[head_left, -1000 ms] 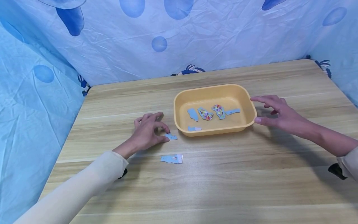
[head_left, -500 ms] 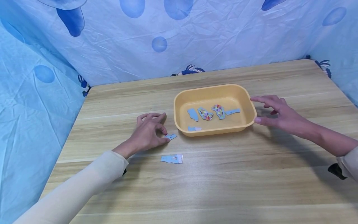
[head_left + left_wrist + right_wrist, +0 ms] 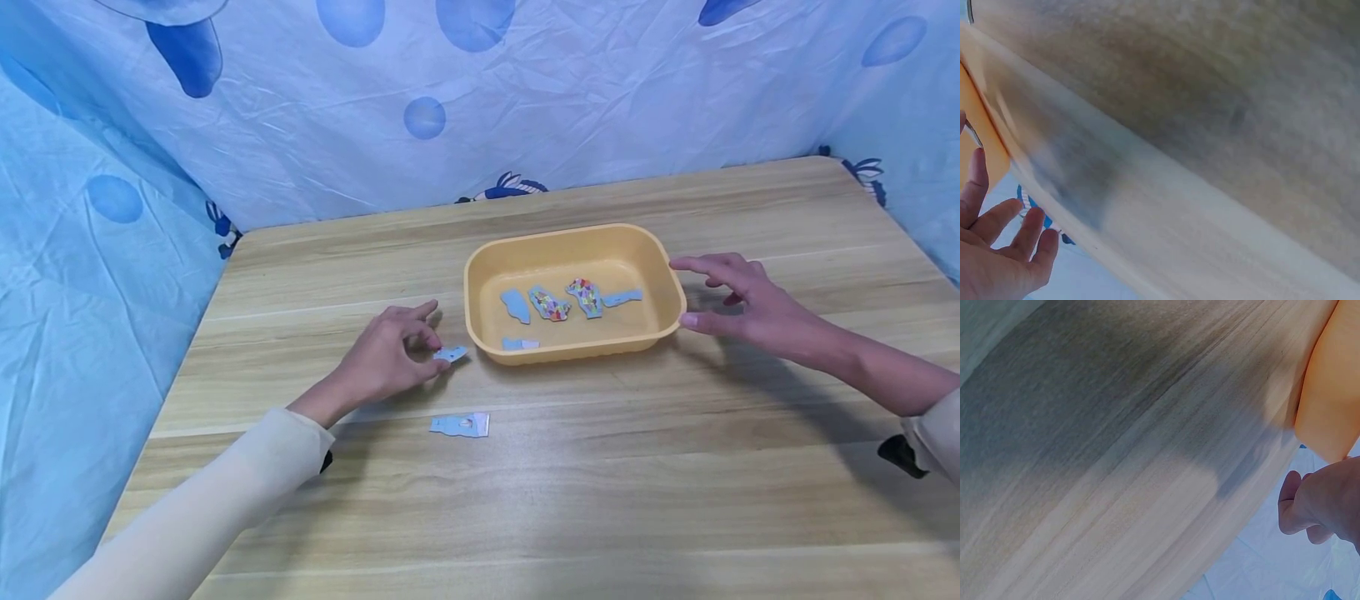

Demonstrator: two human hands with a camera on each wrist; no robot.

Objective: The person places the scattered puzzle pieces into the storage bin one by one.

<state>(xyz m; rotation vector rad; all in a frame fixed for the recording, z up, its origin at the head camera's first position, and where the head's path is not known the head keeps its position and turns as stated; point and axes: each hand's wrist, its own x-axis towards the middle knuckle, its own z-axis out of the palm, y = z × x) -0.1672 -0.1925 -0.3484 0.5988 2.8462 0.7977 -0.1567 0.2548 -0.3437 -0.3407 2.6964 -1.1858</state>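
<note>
My left hand (image 3: pixel 386 354) pinches a small light-blue puzzle piece (image 3: pixel 452 354) between thumb and index finger, just left of the tray and raised off the table. In the left wrist view the piece (image 3: pixel 972 134) shows only as a thin edge at the fingertips. My right hand (image 3: pixel 738 300) touches the right end of the yellow tray (image 3: pixel 573 354) with thumb and index fingertip, fingers spread. Inside the tray lie several pieces, among them a plain blue one (image 3: pixel 515 306) and two multicoloured ones, one of them a patterned piece (image 3: pixel 585 297).
Another light-blue puzzle piece (image 3: pixel 460 425) with a pale end lies on the wooden table (image 3: pixel 600 500), in front of the tray's left side. Blue patterned cloth (image 3: pixel 570 100) hangs behind the table and along its sides.
My left hand has taken hold of the small blue piece, tilted it and lifted it slightly from the table. The right hand stays at the tray's end.
</note>
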